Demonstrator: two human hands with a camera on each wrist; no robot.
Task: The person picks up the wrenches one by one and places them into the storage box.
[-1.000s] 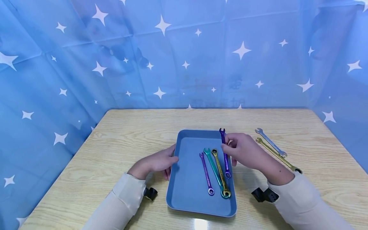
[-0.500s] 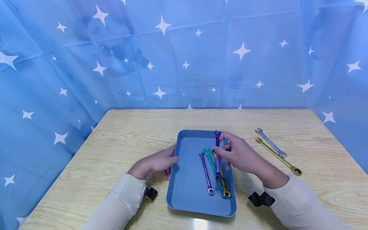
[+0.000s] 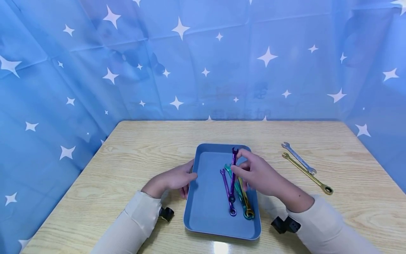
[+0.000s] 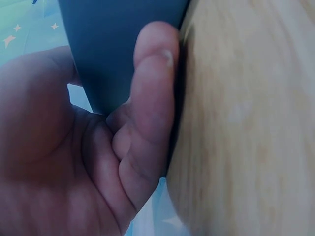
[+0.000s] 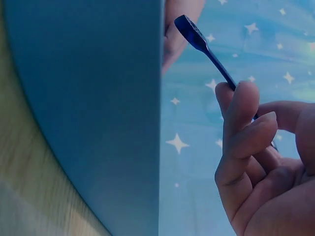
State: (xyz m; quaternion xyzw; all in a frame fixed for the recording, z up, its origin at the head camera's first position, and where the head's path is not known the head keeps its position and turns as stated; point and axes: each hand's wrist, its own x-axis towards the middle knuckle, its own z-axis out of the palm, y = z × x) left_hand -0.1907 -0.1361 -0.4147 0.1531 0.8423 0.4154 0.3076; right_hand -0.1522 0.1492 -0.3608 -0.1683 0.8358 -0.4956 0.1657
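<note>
My right hand (image 3: 258, 173) pinches a dark purple combination wrench (image 3: 233, 173) above the tray, its open end pointing away. In the right wrist view the wrench (image 5: 216, 61) stands clear of the tray wall. Below it in the blue tray (image 3: 206, 222) lie a lighter purple wrench (image 3: 226, 185), a teal wrench (image 3: 239, 194) and a gold wrench (image 3: 248, 206); the right hand and held wrench partly cover them. At the tray's left side my left hand (image 3: 174, 178) grips the wall, thumb over the rim, fingers curled against the outside (image 4: 152, 98).
On the wooden table (image 3: 142, 148), right of the tray, a silver-blue open-ended wrench (image 3: 298, 157) and another gold wrench (image 3: 306, 172) lie close together. A blue curtain with white stars (image 3: 203, 53) hangs behind the table.
My right hand has carried the dark purple wrench leftward, from the tray's right side to above the lighter purple wrench. The left hand and tray have stayed in place.
</note>
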